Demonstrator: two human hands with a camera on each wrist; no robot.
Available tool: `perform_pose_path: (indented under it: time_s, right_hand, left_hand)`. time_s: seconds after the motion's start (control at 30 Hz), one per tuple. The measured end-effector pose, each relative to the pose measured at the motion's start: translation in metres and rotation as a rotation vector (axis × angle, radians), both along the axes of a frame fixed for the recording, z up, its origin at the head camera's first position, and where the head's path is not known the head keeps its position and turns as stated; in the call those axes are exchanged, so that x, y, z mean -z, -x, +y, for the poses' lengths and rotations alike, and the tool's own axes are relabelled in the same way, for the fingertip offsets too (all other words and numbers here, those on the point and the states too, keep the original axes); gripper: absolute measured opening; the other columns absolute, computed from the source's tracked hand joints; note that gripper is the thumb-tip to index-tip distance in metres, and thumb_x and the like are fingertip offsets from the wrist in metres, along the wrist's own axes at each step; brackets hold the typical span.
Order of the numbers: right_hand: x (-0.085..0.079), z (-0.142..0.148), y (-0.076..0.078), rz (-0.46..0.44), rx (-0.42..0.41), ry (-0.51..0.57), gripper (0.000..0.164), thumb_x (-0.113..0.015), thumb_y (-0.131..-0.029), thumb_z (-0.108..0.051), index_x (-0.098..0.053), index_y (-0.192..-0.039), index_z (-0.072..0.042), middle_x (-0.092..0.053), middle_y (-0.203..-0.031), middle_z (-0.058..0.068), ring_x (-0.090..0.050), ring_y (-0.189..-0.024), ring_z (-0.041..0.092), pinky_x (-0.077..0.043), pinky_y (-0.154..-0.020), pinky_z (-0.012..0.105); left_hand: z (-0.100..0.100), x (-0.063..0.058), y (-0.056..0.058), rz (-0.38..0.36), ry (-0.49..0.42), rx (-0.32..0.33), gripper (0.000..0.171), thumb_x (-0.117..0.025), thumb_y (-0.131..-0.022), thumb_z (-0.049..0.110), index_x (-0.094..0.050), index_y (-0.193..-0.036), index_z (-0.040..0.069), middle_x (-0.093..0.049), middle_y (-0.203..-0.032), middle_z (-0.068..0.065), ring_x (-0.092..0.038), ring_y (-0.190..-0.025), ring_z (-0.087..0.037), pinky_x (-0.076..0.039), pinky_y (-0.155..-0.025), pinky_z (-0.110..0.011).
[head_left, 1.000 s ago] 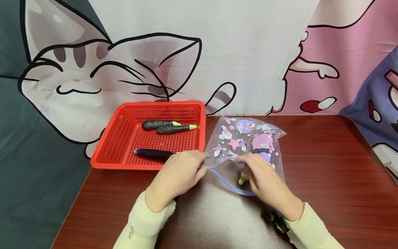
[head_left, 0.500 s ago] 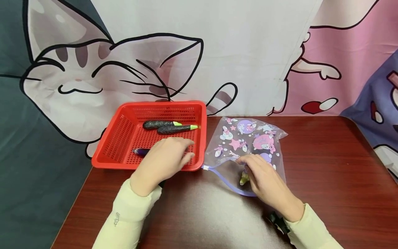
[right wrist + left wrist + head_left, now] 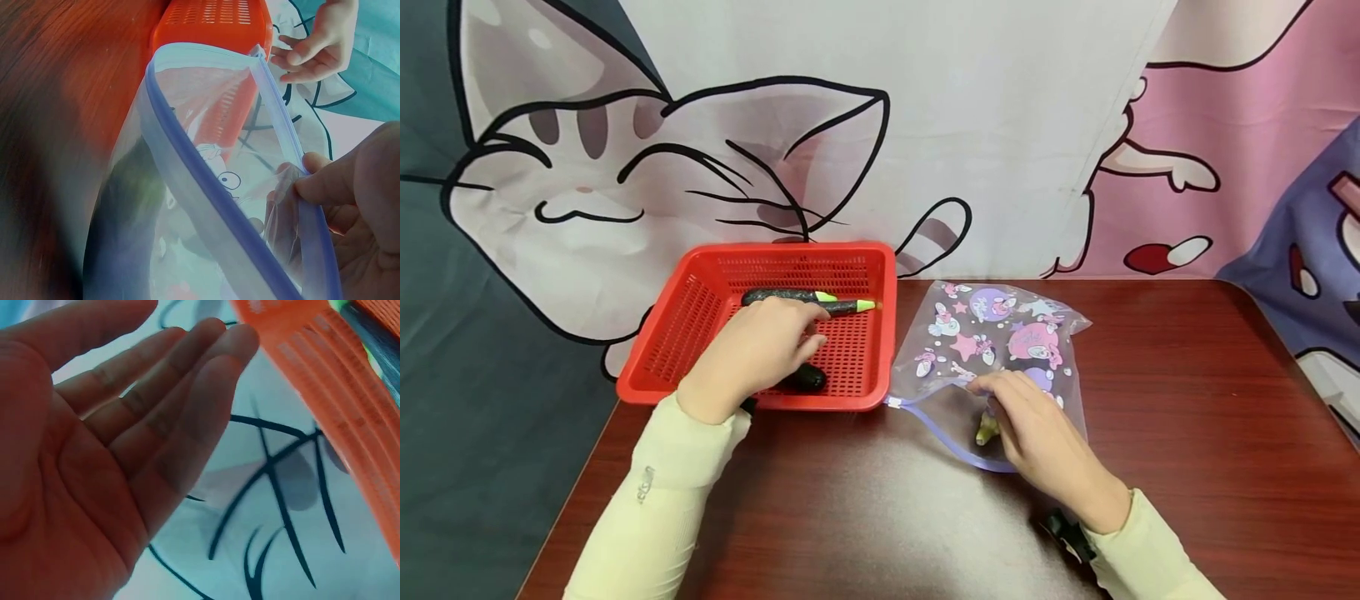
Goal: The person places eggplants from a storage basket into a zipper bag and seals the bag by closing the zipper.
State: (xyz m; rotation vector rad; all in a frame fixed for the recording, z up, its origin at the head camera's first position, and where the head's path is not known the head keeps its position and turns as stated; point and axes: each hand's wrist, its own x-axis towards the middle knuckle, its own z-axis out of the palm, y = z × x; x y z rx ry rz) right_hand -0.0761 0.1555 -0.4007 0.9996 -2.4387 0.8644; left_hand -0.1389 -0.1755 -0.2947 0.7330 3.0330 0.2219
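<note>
My left hand (image 3: 748, 354) is over the red basket (image 3: 887, 333), its fingers loosely extended with nothing held, as the left wrist view also shows. Beneath it lies a long dark purple eggplant (image 3: 807, 378), mostly hidden by the hand. Behind are two dark, rough-skinned zucchini-like vegetables (image 3: 786, 295) with light green ends, one partly covered by my fingers. My right hand (image 3: 1051, 442) pinches the purple zip edge of a clear printed zipper bag (image 3: 215, 194), holding its mouth apart. Inside the bag, a greenish stem end (image 3: 987, 427) shows near the opening, belonging to a dark vegetable (image 3: 128, 206).
A white zip slider (image 3: 895, 402) sits at the bag's left corner, close to the basket's front right corner. Both stand on a brown wooden table (image 3: 1187, 400). A cartoon-printed curtain (image 3: 1015, 150) hangs right behind the table's back edge.
My left hand has let go of the bag's left corner and moved left over the basket, uncovering the zip slider. The right hand keeps its pinch on the bag's edge.
</note>
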Motion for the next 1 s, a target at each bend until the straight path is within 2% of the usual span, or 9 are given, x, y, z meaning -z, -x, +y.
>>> perform_pose_path:
  time_s: [0.2,0.37,0.6,0.8,1.0]
  right_hand:
    - [0.002,0.000,0.001,0.008,-0.001,0.009,0.028,-0.056,-0.089,0.009,-0.062,-0.113,-0.002,-0.064,-0.108,0.002,-0.058,-0.095,0.017,-0.042,-0.086,0.027]
    - [0.001,-0.001,0.001,-0.001,-0.006,0.008,0.028,-0.056,-0.089,0.010,-0.062,-0.113,-0.002,-0.065,-0.108,0.004,-0.058,-0.096,0.017,-0.042,-0.087,0.027]
    - [0.001,-0.001,0.002,0.006,-0.002,0.004,0.028,-0.056,-0.089,0.010,-0.062,-0.113,-0.002,-0.065,-0.109,0.003,-0.058,-0.098,0.017,-0.042,-0.088,0.028]
    - [0.002,-0.001,0.002,0.008,-0.005,0.002,0.027,-0.056,-0.090,0.009,-0.062,-0.113,-0.002,-0.065,-0.109,0.004,-0.059,-0.097,0.017,-0.042,-0.088,0.027]
    - [0.003,0.000,0.001,0.012,-0.002,0.003,0.027,-0.055,-0.089,0.009,-0.062,-0.113,-0.003,-0.065,-0.108,0.003,-0.058,-0.096,0.017,-0.042,-0.087,0.027]
  left_hand:
    - [-0.012,0.008,0.019,-0.014,0.026,0.021,0.026,-0.068,-0.095,0.019,-0.072,-0.118,0.008,-0.072,-0.102,-0.005,-0.065,-0.084,-0.022,-0.054,-0.076,-0.045]
    - [-0.023,0.014,0.030,-0.053,0.061,0.012,0.028,-0.069,-0.094,0.016,-0.072,-0.119,0.006,-0.073,-0.107,-0.009,-0.067,-0.086,-0.024,-0.055,-0.077,-0.046]
    - [-0.045,0.023,0.047,-0.120,0.051,0.019,0.030,-0.072,-0.091,0.015,-0.072,-0.121,0.008,-0.072,-0.110,-0.009,-0.065,-0.089,-0.023,-0.053,-0.082,-0.046]
    - [-0.069,0.031,0.057,-0.191,0.072,-0.021,0.034,-0.076,-0.087,0.012,-0.072,-0.121,0.012,-0.071,-0.116,-0.010,-0.064,-0.103,-0.026,-0.051,-0.092,-0.050]
    - [-0.085,0.033,0.064,-0.265,0.110,-0.059,0.042,-0.078,-0.082,0.005,-0.072,-0.122,0.012,-0.071,-0.112,-0.014,-0.065,-0.100,-0.028,-0.052,-0.089,-0.052]
